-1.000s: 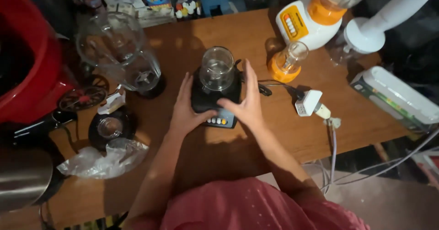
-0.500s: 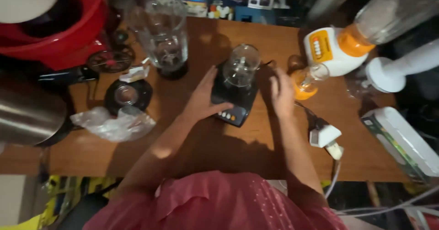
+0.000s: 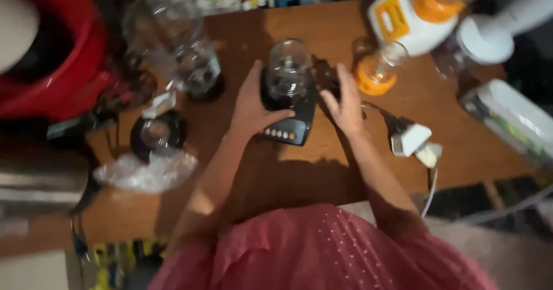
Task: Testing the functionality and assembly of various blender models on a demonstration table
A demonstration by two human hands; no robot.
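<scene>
1. A red bowl-shaped vessel (image 3: 63, 76) fills the far left edge, beside the cluttered wooden surface (image 3: 322, 169).
2. Nearer the front left, a crumpled clear plastic bag (image 3: 147, 172) lies on the surface, touching a round black ring-shaped part (image 3: 158, 134) just behind it.
3. Behind those, a large clear blender jar (image 3: 173, 42) on a dark base stands near the back edge.
4. The left hand (image 3: 253, 102) lies open against the left side of a black blender base (image 3: 291, 111), thumb spread across its front just above a row of buttons; it presses rather than grips.
5. The blender base sits mid-surface, carrying a small clear jar (image 3: 287, 68) upright on top.
6. The right hand (image 3: 345, 102) is open, fingers spread, at the right side of the base; whether it touches is unclear through motion blur.
7. A small glass jar with an orange collar (image 3: 377, 71) stands just right of that hand.
8. A white plug adapter (image 3: 410, 139) with its cord lies farther right.
9. A white-and-orange appliance (image 3: 415, 16) stands at the back right.
</scene>
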